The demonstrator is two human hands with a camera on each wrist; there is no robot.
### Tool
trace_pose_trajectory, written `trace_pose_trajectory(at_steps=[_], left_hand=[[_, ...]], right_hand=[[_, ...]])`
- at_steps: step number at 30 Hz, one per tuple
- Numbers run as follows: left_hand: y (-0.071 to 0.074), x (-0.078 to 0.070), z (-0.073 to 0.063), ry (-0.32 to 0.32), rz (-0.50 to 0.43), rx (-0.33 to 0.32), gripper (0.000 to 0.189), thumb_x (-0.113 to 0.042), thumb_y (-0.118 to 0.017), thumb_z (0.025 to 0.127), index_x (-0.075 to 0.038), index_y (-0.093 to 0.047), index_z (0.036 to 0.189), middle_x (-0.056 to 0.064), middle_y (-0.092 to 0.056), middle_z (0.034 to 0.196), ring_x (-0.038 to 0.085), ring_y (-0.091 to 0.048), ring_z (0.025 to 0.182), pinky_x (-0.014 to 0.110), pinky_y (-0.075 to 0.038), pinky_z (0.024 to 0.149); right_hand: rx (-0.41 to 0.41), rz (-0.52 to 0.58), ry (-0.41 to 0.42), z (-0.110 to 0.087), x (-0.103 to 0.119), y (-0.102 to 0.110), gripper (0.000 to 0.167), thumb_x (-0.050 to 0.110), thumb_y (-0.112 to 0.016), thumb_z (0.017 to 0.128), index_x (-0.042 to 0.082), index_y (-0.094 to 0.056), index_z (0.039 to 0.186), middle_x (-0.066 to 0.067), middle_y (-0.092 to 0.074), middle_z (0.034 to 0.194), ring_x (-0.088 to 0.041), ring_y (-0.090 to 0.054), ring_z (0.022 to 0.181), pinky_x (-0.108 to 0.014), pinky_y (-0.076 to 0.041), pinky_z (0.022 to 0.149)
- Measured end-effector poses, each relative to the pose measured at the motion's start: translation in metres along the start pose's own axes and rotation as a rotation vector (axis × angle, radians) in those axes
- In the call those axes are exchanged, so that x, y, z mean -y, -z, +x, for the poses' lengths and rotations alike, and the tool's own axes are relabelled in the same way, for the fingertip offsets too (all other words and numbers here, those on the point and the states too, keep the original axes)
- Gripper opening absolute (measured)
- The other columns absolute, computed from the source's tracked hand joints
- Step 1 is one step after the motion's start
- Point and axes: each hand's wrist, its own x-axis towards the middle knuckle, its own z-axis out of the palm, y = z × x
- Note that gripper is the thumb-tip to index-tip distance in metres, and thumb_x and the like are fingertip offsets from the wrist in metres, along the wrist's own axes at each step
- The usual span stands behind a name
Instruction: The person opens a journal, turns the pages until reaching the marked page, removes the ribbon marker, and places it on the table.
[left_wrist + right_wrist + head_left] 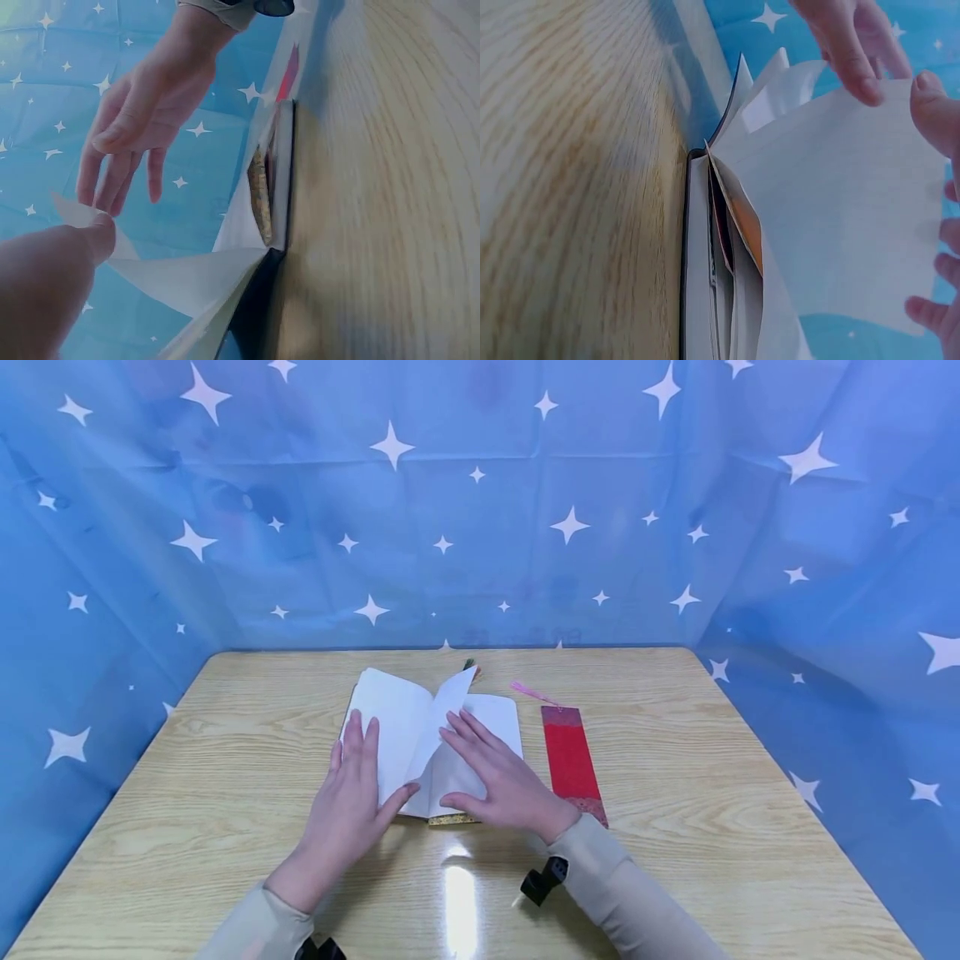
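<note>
An open notebook [393, 714] with blank white pages lies on the table, one leaf [444, 718] standing raised near its middle. My left hand [348, 802] is over the left page with fingers extended, its thumb touching a page edge in the left wrist view. Fingers spread and fairly straight, my right hand [498, 777] is at the right page, beside the raised leaf. A gold-patterned strip [260, 199] sticks out from between the pages on the right side. An orange piece [748, 232] also shows among them in the right wrist view.
A red bookmark [572, 756] with a pink tassel [534, 693] lies right of the notebook, partly behind my right wrist. Dark green and orange tassels [471, 667] poke out past the notebook's far edge. A blue star-patterned curtain [480, 510] surrounds the wooden table [247, 760].
</note>
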Motion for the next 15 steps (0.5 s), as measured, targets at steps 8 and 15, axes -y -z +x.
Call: trace_pose_trajectory(at_steps=[8,15], left_hand=[[-0.006,0.005,0.002,-0.181,0.076,-0.291,0.086,-0.049,-0.047,0.093,0.003,-0.004,0.146,0.026,0.023,0.147,0.051,-0.01,0.133,0.052,-0.021,0.106],[-0.005,0.01,-0.009,-0.092,0.12,-0.164,0.081,-0.057,-0.029,0.094,0.003,-0.014,0.145,0.029,0.022,0.146,0.055,0.004,0.132,0.058,-0.006,0.107]], right_hand=[[0.01,-0.011,-0.04,-0.006,-0.001,0.002,0.076,0.059,-0.042,0.09,0.007,-0.031,0.145,-0.011,-0.023,0.152,-0.029,-0.019,0.139,-0.044,-0.027,0.107],[0.087,-0.005,-0.116,-0.02,-0.005,0.005,0.071,0.053,-0.048,0.09,0.007,-0.036,0.142,-0.01,-0.026,0.151,-0.027,-0.023,0.138,-0.044,-0.028,0.107]])
